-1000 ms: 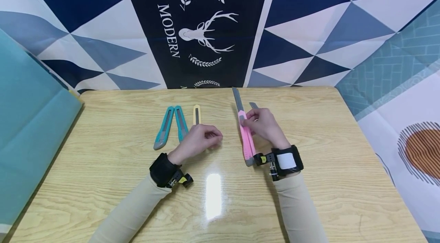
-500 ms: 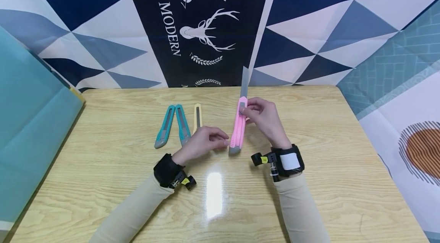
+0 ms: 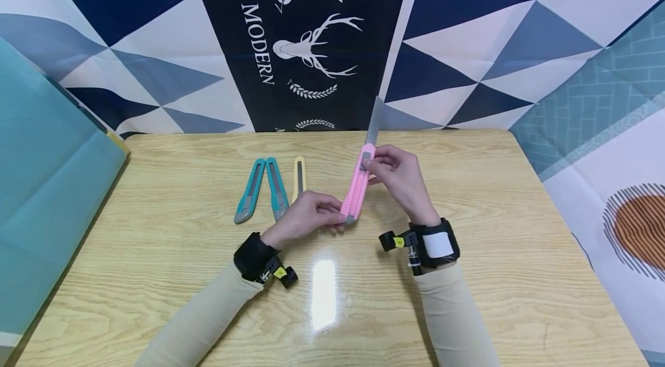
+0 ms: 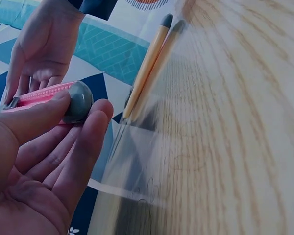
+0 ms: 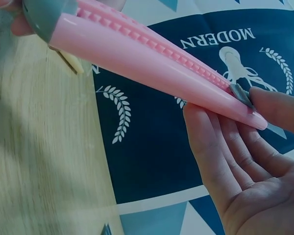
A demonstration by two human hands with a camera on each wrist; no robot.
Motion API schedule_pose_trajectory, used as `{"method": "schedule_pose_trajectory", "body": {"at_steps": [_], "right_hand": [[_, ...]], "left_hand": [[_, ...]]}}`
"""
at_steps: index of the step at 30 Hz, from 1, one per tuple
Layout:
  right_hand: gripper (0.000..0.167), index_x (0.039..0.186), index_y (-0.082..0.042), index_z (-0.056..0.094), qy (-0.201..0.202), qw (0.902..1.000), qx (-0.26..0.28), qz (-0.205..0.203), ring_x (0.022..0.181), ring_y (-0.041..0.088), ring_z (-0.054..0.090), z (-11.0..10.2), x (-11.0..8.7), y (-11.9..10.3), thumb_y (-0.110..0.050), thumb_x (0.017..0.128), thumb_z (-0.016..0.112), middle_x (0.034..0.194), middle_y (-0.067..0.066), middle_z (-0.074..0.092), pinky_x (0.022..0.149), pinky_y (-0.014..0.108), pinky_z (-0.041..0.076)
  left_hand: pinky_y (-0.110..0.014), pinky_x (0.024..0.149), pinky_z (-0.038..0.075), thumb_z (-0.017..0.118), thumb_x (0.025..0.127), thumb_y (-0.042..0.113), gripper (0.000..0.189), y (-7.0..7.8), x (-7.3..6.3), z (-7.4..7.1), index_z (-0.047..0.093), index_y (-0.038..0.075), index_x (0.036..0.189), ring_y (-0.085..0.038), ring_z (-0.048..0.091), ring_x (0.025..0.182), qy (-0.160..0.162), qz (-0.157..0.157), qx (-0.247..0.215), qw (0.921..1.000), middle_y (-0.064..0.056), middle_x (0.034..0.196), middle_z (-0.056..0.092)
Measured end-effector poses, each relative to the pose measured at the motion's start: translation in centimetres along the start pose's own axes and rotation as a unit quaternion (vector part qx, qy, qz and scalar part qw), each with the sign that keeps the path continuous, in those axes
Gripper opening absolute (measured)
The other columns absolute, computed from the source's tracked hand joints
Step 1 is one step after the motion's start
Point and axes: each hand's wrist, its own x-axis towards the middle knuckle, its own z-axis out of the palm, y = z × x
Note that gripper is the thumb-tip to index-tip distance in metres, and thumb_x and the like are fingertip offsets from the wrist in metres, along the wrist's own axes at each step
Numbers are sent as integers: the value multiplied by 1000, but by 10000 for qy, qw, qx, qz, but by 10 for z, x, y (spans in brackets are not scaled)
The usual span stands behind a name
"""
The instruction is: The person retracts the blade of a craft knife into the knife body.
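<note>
A pink utility knife [image 3: 357, 185] with a grey end cap is held up off the table, its long blade [image 3: 374, 119] extended toward the back. My left hand [image 3: 307, 211] pinches the grey end between thumb and fingers. At the blade end, my right hand [image 3: 399, 175] grips the body. In the right wrist view, the right thumb [image 5: 277, 107] presses the grey slider [image 5: 241, 94], with the fingers underneath. A yellow utility knife [image 3: 299, 173] lies beside my left hand, partly covered by it.
Two teal utility knives [image 3: 250, 191] lie to the left. In the left wrist view, an orange-yellow knife [image 4: 149, 66] with a grey end rests on the table past the hands. A patterned cloth [image 3: 467, 26] hangs behind the table's back edge.
The right hand has lifted the pink knife and tilted its blade end up and right. The left hand has moved slightly right and taken hold of the grey end.
</note>
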Motion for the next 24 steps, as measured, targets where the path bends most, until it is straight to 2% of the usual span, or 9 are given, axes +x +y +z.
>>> {"method": "schedule_pose_trajectory", "body": {"at_steps": [4, 8, 14, 19, 24], "right_hand": [[30, 118, 4, 62, 55, 9999, -43, -115, 78, 9, 69, -1, 0, 0, -12, 94, 65, 100, 15, 67, 71, 35, 64], [30, 118, 4, 64, 131, 9996, -115, -234, 77, 8, 70, -2, -1, -1, -14, 94, 66, 102, 20, 68, 72, 38, 63], [27, 117, 4, 66, 274, 9985, -313, -365, 77, 5, 69, -3, -1, -2, -12, 95, 64, 106, 23, 70, 71, 30, 63], [27, 115, 3, 68, 314, 9982, -389, -338, 78, 5, 70, -4, -2, -2, -14, 95, 64, 108, 22, 71, 74, 31, 63], [27, 115, 1, 69, 291, 9981, -451, -309, 79, 5, 70, -5, -2, -2, -16, 96, 64, 107, 21, 72, 73, 27, 63]], "left_hand": [[-36, 73, 63, 67, 93, 11, 21, 0, -1, 0, 71, 1, 111, -20, 75, 81, 119, 13, -67, 9999, -17, 95, 76], [-35, 74, 63, 67, 94, 10, 23, -1, -1, -1, 71, 0, 113, -22, 75, 84, 84, 28, -8, 10000, -20, 98, 75], [-36, 78, 63, 65, 94, 8, 24, -3, -1, -1, 70, 0, 116, -27, 75, 90, 38, 2, 91, 10000, -21, 101, 75], [-34, 77, 63, 68, 92, 9, 22, -4, -1, 1, 71, 1, 113, -26, 75, 89, 176, -13, 157, 9997, -20, 99, 75], [-33, 76, 63, 70, 91, 9, 20, -5, -1, 2, 73, 1, 109, -24, 76, 86, 255, -2, 159, 9995, -19, 97, 76]]}}
